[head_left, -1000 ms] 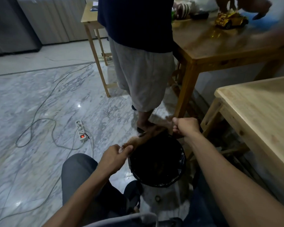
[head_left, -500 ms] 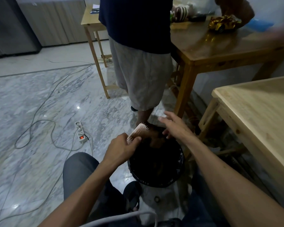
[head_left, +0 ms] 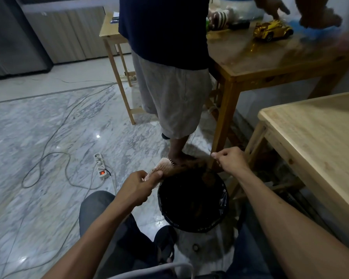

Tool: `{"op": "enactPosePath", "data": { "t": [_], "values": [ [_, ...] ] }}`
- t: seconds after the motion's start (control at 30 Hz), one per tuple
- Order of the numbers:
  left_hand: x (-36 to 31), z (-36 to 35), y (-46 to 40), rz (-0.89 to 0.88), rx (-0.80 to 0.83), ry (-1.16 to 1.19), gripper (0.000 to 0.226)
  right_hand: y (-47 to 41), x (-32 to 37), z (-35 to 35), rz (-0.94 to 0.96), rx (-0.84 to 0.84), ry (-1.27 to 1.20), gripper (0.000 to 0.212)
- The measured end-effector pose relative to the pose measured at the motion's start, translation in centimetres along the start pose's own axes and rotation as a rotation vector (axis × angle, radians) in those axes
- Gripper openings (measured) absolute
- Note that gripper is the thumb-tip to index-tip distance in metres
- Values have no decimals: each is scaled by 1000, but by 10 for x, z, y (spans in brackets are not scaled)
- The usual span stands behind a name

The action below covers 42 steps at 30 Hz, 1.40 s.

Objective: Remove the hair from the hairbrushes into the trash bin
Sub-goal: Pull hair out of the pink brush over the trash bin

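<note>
My left hand (head_left: 138, 188) grips a pink hairbrush (head_left: 159, 167) by its handle, bristled head pointing up and away, at the left rim of the trash bin (head_left: 223, 206). The bin is round with a black bag liner and stands on the floor between my knees. My right hand (head_left: 231, 161) is closed above the bin's far rim, pinching a strand of brown hair (head_left: 191, 165) that stretches from the brush toward it. A clump of brown hair (head_left: 209, 178) hangs just inside the bin's far edge.
A person in grey shorts (head_left: 173, 101) stands barefoot just beyond the bin. A dark wooden table (head_left: 260, 63) with a gold toy car (head_left: 272, 32) is behind, a light wooden table (head_left: 318, 133) to the right. A power strip (head_left: 101, 166) and cables lie on the marble floor to the left.
My right hand was open near the brush half a second ago; now it is closed and pulled back right, drawing hair off the brush. The left hand holds the brush slightly more upright.
</note>
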State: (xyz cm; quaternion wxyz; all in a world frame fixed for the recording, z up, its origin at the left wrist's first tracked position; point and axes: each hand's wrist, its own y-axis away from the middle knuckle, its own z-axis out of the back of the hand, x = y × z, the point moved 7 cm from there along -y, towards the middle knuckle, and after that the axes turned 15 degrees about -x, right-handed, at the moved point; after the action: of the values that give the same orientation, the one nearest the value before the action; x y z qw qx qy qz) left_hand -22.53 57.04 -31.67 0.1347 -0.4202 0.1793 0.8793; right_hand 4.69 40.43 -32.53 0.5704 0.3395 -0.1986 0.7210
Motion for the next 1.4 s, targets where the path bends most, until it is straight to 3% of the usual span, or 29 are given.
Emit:
{"op": "enactPosePath", "data": {
  "t": [0.17, 0.3, 0.33, 0.37, 0.43, 0.47, 0.67, 0.8, 0.87, 0.97, 1.03, 1.1, 1.17, 1.23, 1.33, 1.4],
  "values": [
    [-7, -5, 0, -2, -20, 60, 52, 23, 20, -17, 89, 177, -23, 42],
    [-16, -15, 5, -5, 8, 88, 57, 44, 37, -38, 106, 483, -338, 90],
    [-20, -16, 7, -5, 14, 96, 59, 50, 40, -41, 131, 558, -351, 84],
    [-23, -17, 8, -7, 21, 105, 59, 56, 44, -42, 162, 604, -358, 65],
    [-29, -15, 11, 10, 29, 134, 61, 52, 45, -40, 171, 530, -356, 15],
    [-31, -14, 14, 34, 35, 162, 62, 46, 43, -37, 150, 444, -347, 4],
    [-37, -10, 21, 96, 29, 222, 56, 17, 5, -11, -123, -12, -244, 9],
    [-27, -8, 16, 204, 32, 269, 50, 4, -13, -4, -215, -108, -217, 16],
    [-25, -8, 16, 230, 52, 275, 44, 10, -9, -8, -198, -16, -153, 14],
    [-29, -12, 18, 230, 66, 303, 35, 35, 8, -26, -174, 319, -33, 15],
    [-34, -15, 20, 230, 72, 309, 34, 43, 23, -31, -121, 404, -117, 14],
    [-40, -18, 21, 222, 82, 311, 35, 44, 38, -33, -42, 410, -302, 29],
    [-45, -20, 21, 201, 94, 312, 34, 52, 50, -40, 45, 534, -415, 56],
    [-49, -24, 20, 193, 100, 317, 34, 64, 53, -49, 111, 653, -422, 63],
    [-50, -22, 20, 223, 66, 325, 31, 60, 53, -48, 130, 572, -444, 21],
    [-48, -21, 22, 261, 44, 317, 30, 48, 47, -43, 76, 492, -470, 7]
  ]
}}
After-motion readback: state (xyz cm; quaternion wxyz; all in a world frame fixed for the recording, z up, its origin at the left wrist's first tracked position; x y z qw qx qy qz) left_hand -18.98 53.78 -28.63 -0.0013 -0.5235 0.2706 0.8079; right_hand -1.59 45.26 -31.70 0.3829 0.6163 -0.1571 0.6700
